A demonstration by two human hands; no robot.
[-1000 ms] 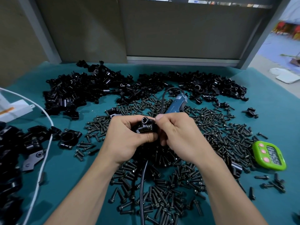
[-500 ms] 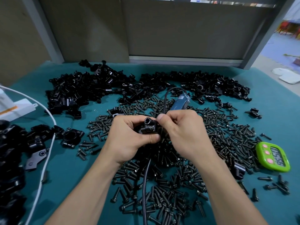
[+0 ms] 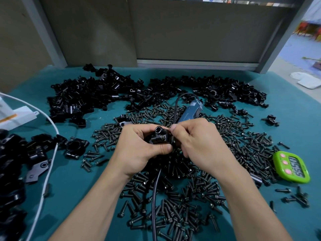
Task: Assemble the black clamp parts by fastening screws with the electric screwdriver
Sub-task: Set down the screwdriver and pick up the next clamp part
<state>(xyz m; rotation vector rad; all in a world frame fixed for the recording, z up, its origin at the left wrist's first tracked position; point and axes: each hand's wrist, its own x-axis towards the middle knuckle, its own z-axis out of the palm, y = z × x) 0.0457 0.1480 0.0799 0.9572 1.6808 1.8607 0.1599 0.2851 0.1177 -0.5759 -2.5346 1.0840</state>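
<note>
My left hand grips a black clamp part above the middle of the table, a screw head standing up from its top. My right hand pinches the clamp's right side with thumb and forefinger. The blue electric screwdriver lies on the cloth just behind my hands, its black cable running toward me between my forearms. Loose black screws are spread over the green cloth around and under my hands. Piles of black clamp parts lie along the back.
A green timer sits at the right. Assembled black clamps are heaped at the left edge, with a white cable and a white box nearby. A single clamp lies left of my hands. Grey panels wall the back.
Both hands stay together on the clamp; the right fingers have shifted slightly on its side. The view has moved a little.
</note>
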